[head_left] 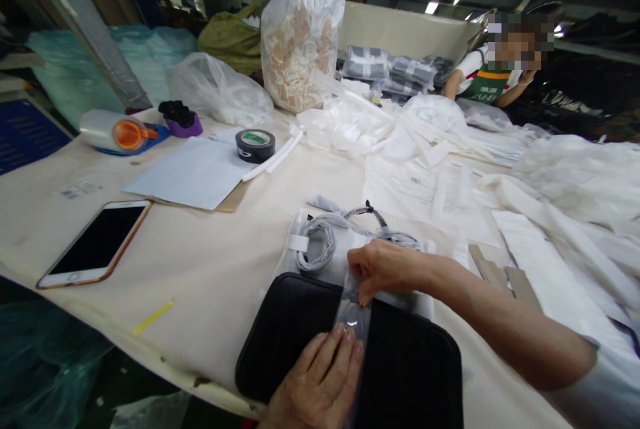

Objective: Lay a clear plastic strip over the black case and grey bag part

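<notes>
A black rectangular pouch [400, 369] lies at the near edge of the cream table [210, 262]. Across it runs a narrow clear plastic strip [353, 314]. My left hand [320, 382] lies flat on the pouch, fingers stretched out, fingertips pressing the strip's lower part. My right hand [385, 268] pinches the strip's upper end with fingers closed. Just behind the pouch sits a clear bag holding coiled grey cable [316, 242].
A phone [97, 242] lies at the left, a clipboard with paper [193, 172] and a black tape roll [255, 144] behind it. White bags and fabric [550, 202] cover the right. A large filled plastic bag [300, 36] stands at the back. Another person [493, 72] leans at the far side.
</notes>
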Demonstrator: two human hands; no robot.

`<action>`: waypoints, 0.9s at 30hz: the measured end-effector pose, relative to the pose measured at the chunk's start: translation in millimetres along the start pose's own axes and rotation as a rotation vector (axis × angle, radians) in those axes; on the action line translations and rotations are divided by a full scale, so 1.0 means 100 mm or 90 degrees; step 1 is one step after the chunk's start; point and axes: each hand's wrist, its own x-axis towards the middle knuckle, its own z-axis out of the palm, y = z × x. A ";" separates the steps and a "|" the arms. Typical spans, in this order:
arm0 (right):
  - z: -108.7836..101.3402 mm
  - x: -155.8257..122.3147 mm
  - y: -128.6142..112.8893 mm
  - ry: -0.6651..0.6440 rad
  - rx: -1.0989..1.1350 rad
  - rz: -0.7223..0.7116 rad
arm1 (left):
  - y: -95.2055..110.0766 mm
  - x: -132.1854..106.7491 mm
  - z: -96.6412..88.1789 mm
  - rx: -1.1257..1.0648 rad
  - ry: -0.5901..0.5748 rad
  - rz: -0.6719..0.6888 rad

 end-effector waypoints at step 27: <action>1.36 -0.67 -0.44 0.535 -0.240 -0.105 | 0.06 0.00 -0.10 -0.054 -0.001 -0.026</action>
